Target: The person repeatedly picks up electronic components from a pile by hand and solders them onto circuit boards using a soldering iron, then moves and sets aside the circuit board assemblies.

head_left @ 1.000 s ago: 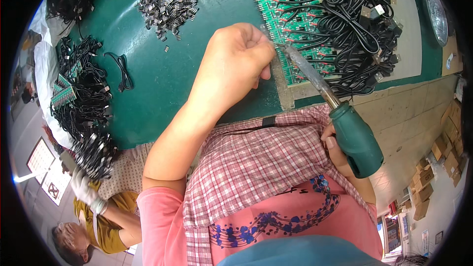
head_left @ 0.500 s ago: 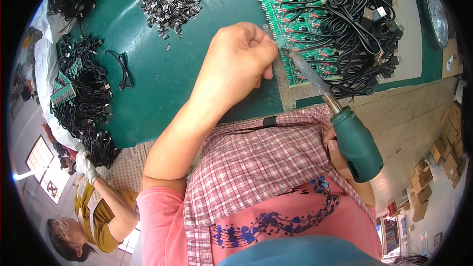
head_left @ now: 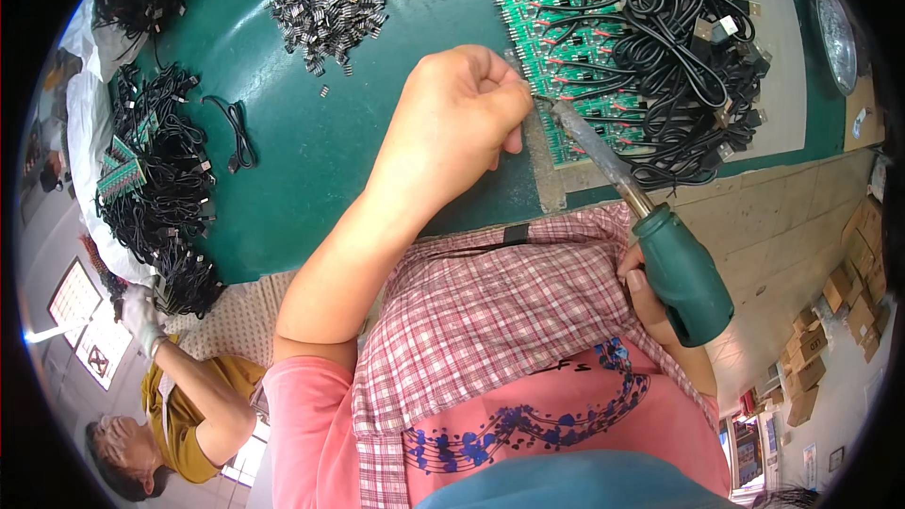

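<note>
My left hand (head_left: 464,118) is closed in a pinch at the left edge of a green circuit board panel (head_left: 580,57); whatever sits between its fingertips is too small to make out. My right hand (head_left: 643,294), mostly hidden behind the handle, grips a soldering iron (head_left: 681,269) with a green handle. The iron's tip meets the board's edge right beside my left fingertips. Rows of pins line the panel's left side. Red-ended black cables (head_left: 679,47) are attached to the panel and lie bundled over its right part.
A heap of small black pin connectors (head_left: 330,5) lies at the far side of the green table (head_left: 311,170). One loose cable (head_left: 236,132) and a pile of cables with boards (head_left: 156,188) are to the left. A co-worker's gloved hand (head_left: 141,320) shows at lower left. A metal dish (head_left: 836,38) stands far right.
My hands and the soldering iron have hardly moved. At lower left, the co-worker's gloved hand has shifted a little left and away from the cable pile.
</note>
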`<state>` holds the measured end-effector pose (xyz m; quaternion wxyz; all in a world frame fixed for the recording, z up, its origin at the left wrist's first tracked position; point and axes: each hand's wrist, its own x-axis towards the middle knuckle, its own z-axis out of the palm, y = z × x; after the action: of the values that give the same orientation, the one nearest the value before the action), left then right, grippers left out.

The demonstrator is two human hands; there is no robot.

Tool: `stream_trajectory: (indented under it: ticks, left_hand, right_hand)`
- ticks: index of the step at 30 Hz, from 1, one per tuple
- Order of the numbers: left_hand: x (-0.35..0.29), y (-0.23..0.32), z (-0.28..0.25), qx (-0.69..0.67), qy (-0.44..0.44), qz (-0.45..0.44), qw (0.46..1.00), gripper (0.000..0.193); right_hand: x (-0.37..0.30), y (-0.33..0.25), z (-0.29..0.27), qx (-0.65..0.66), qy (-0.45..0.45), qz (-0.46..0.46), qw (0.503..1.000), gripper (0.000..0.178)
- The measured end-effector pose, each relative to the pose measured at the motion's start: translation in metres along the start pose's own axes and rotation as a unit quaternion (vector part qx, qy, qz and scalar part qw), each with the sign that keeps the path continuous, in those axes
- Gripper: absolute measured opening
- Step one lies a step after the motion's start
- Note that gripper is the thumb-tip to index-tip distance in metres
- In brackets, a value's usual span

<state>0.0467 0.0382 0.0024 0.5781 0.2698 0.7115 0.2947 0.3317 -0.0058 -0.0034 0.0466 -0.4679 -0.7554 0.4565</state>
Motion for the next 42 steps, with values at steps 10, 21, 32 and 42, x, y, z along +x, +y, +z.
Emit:
stream_trajectory:
  ticks: [10, 21, 32, 42]
  left_hand:
    - [0.0, 0.001, -0.001, -0.004, -0.005, -0.007, 1.0, 0.013]
    - [-0.006, 0.0, -0.002, -0.009, 0.014, 0.004, 1.0, 0.015]
    - [-0.016, -0.023, -0.083, 0.052, 0.287, 0.095, 0.952, 0.015]
    - [-0.023, -0.06, -0.11, 0.234, 0.366, 0.223, 0.873, 0.01]
  right_hand:
    - [0.002, -0.001, 0.001, -0.006, -0.014, 0.015, 1.0, 0.016]
    - [0.002, -0.003, -0.006, 0.035, -0.027, 0.013, 0.999, 0.014]
    - [0.003, -0.003, 0.0, 0.003, 0.001, -0.011, 1.0, 0.013]
    - [0.004, -0.022, -0.008, 0.172, -0.002, 0.055, 0.984, 0.007]
